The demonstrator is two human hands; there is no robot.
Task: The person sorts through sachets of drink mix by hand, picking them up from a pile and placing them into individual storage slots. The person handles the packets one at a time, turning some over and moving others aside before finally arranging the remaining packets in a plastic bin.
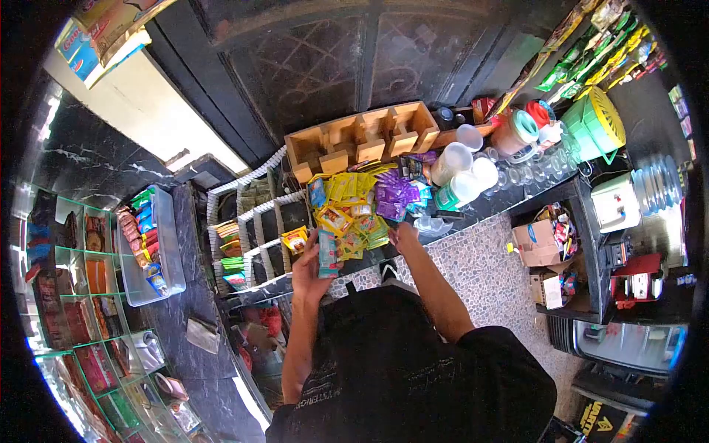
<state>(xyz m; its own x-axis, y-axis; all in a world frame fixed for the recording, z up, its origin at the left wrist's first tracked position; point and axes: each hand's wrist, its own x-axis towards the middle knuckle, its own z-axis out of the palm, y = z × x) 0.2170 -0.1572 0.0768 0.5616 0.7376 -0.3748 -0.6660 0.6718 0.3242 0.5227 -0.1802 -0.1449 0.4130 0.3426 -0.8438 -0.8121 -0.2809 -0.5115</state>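
My left hand (309, 275) is closed around a teal sachet pack (328, 253) at the counter's front edge. My right hand (405, 238) is at the front edge of the sachet pile; its fingers are too small to read clearly. Yellow sachets (347, 188) and purple sachets (397, 193) lie heaped between the hands and a wooden compartment box (362, 140). Left of the pile stands a white woven divided basket (255, 225), with orange and green sachets in some compartments. A yellow-orange sachet (295, 240) rests at its right side, near my left hand.
Plastic tubs (452, 164), clear glasses (543, 168) and a green bucket (593, 124) stand along the right of the counter. A clear bin (151, 247) of packets is at the left, beside a glass-divided shelf (96, 295). Cardboard boxes (539, 244) sit lower right.
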